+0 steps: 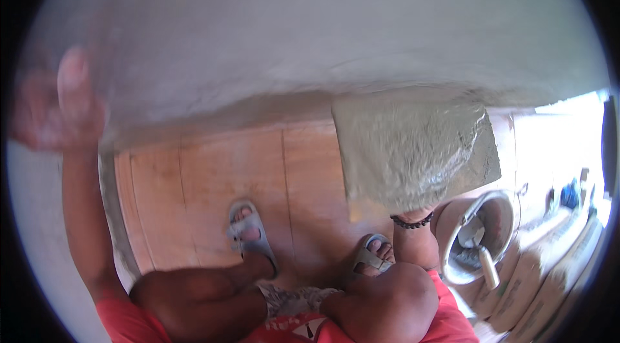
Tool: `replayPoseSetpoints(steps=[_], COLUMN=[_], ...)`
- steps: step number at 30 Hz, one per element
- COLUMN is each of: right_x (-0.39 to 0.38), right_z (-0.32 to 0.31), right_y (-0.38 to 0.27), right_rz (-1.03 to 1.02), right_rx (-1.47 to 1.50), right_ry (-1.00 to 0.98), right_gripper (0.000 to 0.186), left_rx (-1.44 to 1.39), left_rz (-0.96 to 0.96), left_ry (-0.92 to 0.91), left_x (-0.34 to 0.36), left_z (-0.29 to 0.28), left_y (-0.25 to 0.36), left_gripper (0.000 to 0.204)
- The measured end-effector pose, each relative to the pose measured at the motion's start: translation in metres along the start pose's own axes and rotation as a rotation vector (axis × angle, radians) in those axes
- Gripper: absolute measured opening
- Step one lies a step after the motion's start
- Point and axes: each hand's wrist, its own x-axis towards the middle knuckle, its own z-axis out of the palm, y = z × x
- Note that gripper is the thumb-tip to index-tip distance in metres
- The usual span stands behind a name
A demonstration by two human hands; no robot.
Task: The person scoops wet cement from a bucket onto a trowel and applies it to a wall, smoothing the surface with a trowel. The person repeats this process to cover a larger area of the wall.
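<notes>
My right hand (418,214) grips a flat, roughly square plasterer's hawk (413,149) from below, and its fingers are mostly hidden under the board. Wet grey plaster coats the hawk's top, glossy and ridged toward the right. Its far edge lies at or close to the lower edge of the grey plastered wall (310,26). At the far left my left hand (61,107) is raised in front of the wall, smeared by motion. A thumb shape shows, but whether that hand holds anything is unclear.
At the right stands a bucket (481,233) with a wooden-handled trowel (487,265) leaning inside. Several long, pale sacks or packages (536,265) lie beyond it. My sandalled feet (248,230) rest on the orange-brown tiled floor (316,181). Bright light comes in at the right edge.
</notes>
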Motion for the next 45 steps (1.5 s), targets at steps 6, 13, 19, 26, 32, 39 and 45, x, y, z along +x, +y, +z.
replayPoseSetpoints(steps=[6, 13, 19, 26, 32, 39, 45], right_x=[0.007, 0.019, 0.047, 0.084, 0.107, 0.080, 0.022], right_z=[-0.078, -0.109, -0.113, -0.114, -0.067, 0.055, 0.049], right_y=[-0.054, -0.091, -0.097, -0.105, -0.106, -0.104, -0.096], right_rz=[-0.272, -0.390, -0.485, -0.491, -0.637, -0.661, -0.623], right_rx=[-0.123, -0.121, -0.183, -0.282, -0.370, -0.618, -0.258], right_ry=[0.021, 0.335, 0.382, 0.557, 0.577, 0.145, 0.048], right_gripper=[0.040, 0.039, 0.041, 0.036, 0.040, 0.059, 0.057], left_rx=[-0.030, -0.038, 0.022, 0.032, 0.015, -0.006, -0.022], left_rz=[0.070, 0.157, 0.164, 0.154, 0.151, 0.158, 0.139], left_ry=[0.122, 0.136, 0.135, 0.125, 0.088, 0.148, 0.100], left_x=[0.036, 0.061, 0.066, 0.067, 0.072, 0.071, 0.075], left_z=[0.005, 0.008, 0.009, 0.008, 0.011, 0.014, 0.001], left_y=[0.035, 0.063, 0.069, 0.071, 0.080, 0.076, 0.089], left_gripper=[0.050, 0.050, 0.050, 0.049, 0.048, 0.051, 0.051])
